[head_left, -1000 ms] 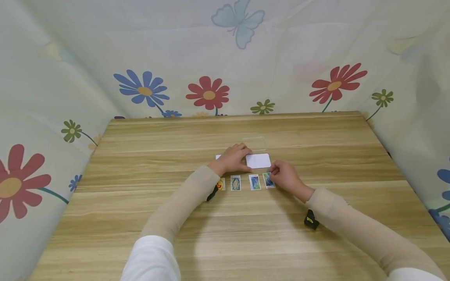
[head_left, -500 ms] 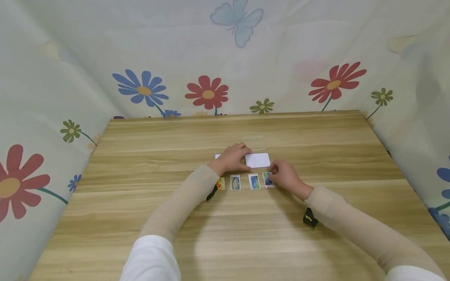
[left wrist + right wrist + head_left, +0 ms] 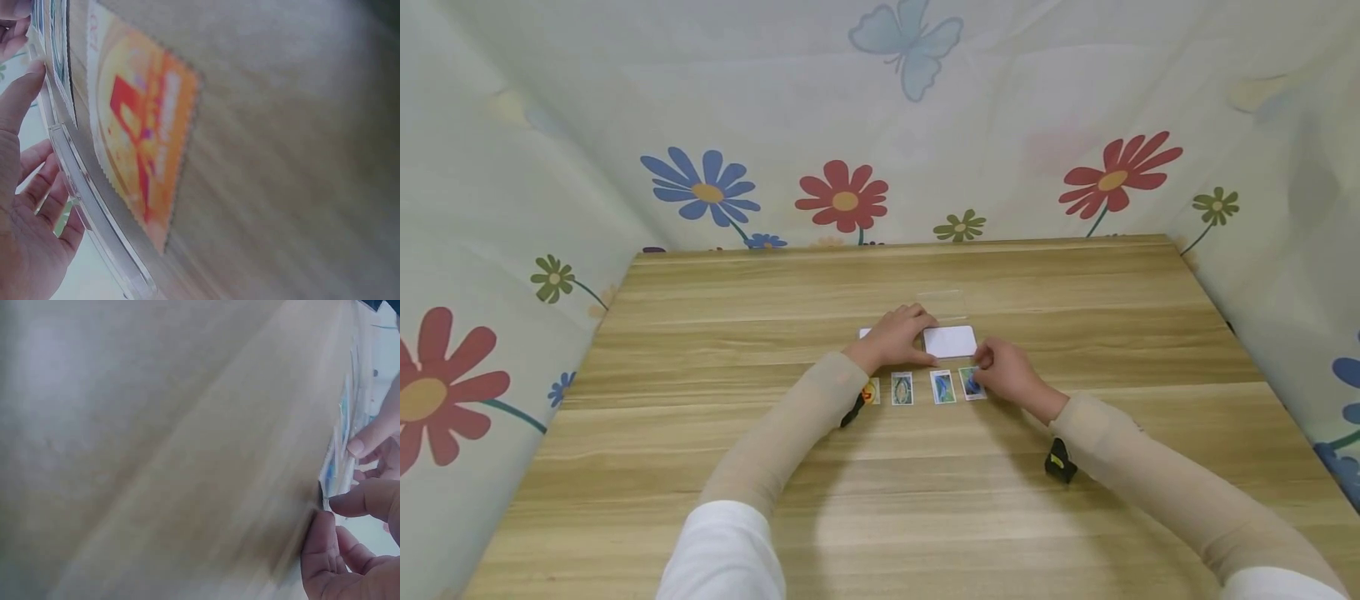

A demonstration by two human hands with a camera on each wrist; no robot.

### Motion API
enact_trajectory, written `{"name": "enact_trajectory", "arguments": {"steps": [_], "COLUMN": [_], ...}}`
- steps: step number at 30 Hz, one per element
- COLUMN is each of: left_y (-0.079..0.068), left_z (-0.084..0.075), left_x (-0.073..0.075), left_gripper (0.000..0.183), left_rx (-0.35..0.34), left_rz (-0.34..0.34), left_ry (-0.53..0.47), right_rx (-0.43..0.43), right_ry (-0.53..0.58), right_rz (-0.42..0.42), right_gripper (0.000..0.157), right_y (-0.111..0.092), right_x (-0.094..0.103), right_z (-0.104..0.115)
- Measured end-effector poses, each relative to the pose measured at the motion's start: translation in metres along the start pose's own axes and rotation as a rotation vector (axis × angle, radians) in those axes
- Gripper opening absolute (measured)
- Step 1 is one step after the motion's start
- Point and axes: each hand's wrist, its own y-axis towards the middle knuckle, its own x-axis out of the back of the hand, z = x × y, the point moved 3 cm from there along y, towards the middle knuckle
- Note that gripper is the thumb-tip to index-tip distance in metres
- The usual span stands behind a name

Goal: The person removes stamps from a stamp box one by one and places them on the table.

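Observation:
On the wooden table lies a flat clear plastic case (image 3: 100, 219) with a white panel (image 3: 951, 342). My left hand (image 3: 897, 337) spans the case from above, thumb at its near edge and fingers toward its far edge, holding it. A row of postage stamps lies in front: an orange and yellow stamp (image 3: 140, 131), partly under my left wrist in the head view, then a green-grey stamp (image 3: 902, 389) and a blue-green stamp (image 3: 942, 387). My right hand (image 3: 1009, 372) pinches the right side of the rightmost blue stamp (image 3: 971, 384), fingers curled; its fingertips hide that edge.
Behind the case lies a thin transparent sheet or lid (image 3: 943, 305), hard to see. Flowered fabric (image 3: 1000, 117) hangs along the table's back and sides. Both wrists carry black camera straps (image 3: 1060, 461) close to the tabletop.
Almost nothing moves. The right hand and the rightmost stamp shift very slightly up and left along with the whole view; the left hand stays on the case.

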Motion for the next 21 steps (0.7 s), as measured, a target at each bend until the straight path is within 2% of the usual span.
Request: {"name": "enact_trajectory", "arguments": {"steps": [7,13,21], "left_y": [-0.001,-0.002,-0.004], "left_z": [0.0,0.0,0.001], "left_x": [0.001,0.002,0.003], "left_gripper": [0.066,0.065,0.065], "left_rx": [0.001,0.005,-0.007], "left_rz": [0.002,0.008,0.009], "left_ry": [0.003,-0.003,-0.015], "right_rx": [0.008,0.01,0.064], "right_ry": [-0.003,-0.008,-0.02], "right_rz": [-0.006,-0.005,0.0], "right_gripper": [0.019,0.025,0.03], "right_y": [0.005,0.011,0.018], "right_x": [0.005,0.01,0.02], "right_z": [0.003,0.007,0.014]}}
